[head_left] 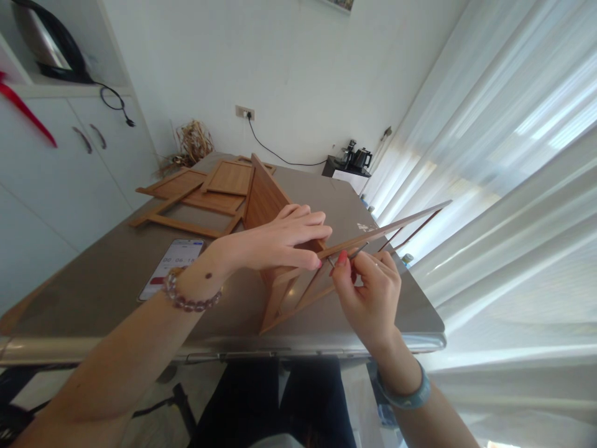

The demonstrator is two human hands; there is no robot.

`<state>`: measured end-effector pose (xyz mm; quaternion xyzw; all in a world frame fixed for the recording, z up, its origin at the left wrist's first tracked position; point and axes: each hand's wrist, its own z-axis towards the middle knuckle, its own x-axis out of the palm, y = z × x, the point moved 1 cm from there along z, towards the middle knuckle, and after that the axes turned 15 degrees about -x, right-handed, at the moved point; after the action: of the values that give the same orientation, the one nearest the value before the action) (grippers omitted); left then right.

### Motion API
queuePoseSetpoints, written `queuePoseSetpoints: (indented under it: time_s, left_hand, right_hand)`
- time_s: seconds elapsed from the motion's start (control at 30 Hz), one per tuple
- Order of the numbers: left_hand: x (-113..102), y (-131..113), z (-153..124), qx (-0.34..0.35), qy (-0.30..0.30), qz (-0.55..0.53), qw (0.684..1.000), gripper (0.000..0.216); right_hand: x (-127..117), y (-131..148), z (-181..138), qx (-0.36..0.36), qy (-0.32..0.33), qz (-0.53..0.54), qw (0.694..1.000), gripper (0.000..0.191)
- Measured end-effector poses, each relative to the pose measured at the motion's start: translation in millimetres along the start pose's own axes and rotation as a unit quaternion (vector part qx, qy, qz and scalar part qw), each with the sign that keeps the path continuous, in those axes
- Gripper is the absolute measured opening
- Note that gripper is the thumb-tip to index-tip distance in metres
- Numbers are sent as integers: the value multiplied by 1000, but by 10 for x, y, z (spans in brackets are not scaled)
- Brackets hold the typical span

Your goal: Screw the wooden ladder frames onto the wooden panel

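A partly joined wooden frame (373, 235) stands tilted on the table, with a solid wooden panel (268, 193) joined to its left. My left hand (289, 239) lies over the corner where the two meet, fingers across the panel's edge and thumb pressed to the rail. Just right of it, my right hand (370, 286) is closed, pinching a thin metal hex key (360, 250) between thumb and fingers. The key is close against the rail near the joint; its working tip is partly hidden by the fingers.
More wooden frames and panels (205, 199) lie at the back left of the grey table (84, 292). A phone with a timer (175, 264) rests by my left wrist. Dried stalks (193, 138) are behind. White curtains (494, 249) hang at the right, beside the table's edge.
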<state>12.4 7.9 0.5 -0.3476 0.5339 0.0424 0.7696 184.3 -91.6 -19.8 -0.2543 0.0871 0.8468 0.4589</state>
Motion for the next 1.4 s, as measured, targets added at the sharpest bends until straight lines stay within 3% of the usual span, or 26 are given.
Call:
queuePoseSetpoints:
  time_s: [0.1, 0.17, 0.2, 0.27, 0.33, 0.43, 0.5, 0.53, 0.6, 0.67, 0.77, 0.83, 0.93, 1.03, 1.2, 1.3, 1.4]
  left_hand:
    - [9, 3, 0, -4, 0, 5, 1000, 35]
    - [9, 3, -3, -4, 2, 6, 1000, 35]
    - [7, 1, -5, -3, 3, 5, 1000, 35]
    - [-1, -4, -7, -1, 8, 2, 1000, 34]
    - [-6, -9, -4, -1, 11, 1, 1000, 33]
    - [-4, -12, 7, 0, 11, -2, 1000, 33]
    - [0, -14, 11, 3, 10, -7, 1000, 35]
    - [0, -16, 10, 3, 10, -8, 1000, 36]
    - [-4, -20, 4, 0, 9, -9, 1000, 36]
    - [-12, -26, -6, -6, 11, -9, 1000, 34]
    - [-17, -32, -16, -12, 20, -9, 1000, 32]
    - [-14, -31, -15, -12, 22, -10, 1000, 33]
    - [-9, -33, -7, -11, 23, -12, 1000, 33]
    - [-13, -38, -4, -12, 22, -14, 1000, 32]
    - [-17, -23, -10, -1, 6, -14, 1000, 32]
    - [-16, -12, -11, -6, 1, -18, 1000, 31]
    - [-15, -13, -10, 0, 4, -17, 1000, 30]
  right_hand:
    - [-19, 2, 19, 54, 13, 43, 997, 41]
    - [-20, -13, 13, 151, 49, 161, 974, 42]
    - [-16, -21, 2, 209, 67, 242, 945, 42]
    - [-1, -33, -26, 304, 81, 403, 859, 42]
    - [16, -38, -56, 357, 69, 515, 776, 40]
    - [56, -38, -108, 407, 58, 613, 674, 35]
    - [91, -38, -149, 429, 66, 647, 627, 34]
    - [107, -43, -171, 430, 68, 650, 623, 34]
    - [127, -65, -216, 414, 57, 619, 665, 35]
    - [115, -103, -259, 377, 27, 533, 757, 33]
    - [30, -160, -296, 256, -8, 297, 920, 23]
    - [-33, -174, -296, 131, -10, 129, 983, 17]
    - [-61, -168, -288, 16, 5, 31, 999, 17]
    - [-12, -139, -290, -23, 26, 35, 999, 16]
    - [68, -86, -297, -77, 6, -31, 997, 6]
    - [77, -32, -280, -67, 21, -37, 997, 11]
    - [75, 79, -239, 66, 55, 91, 992, 25]
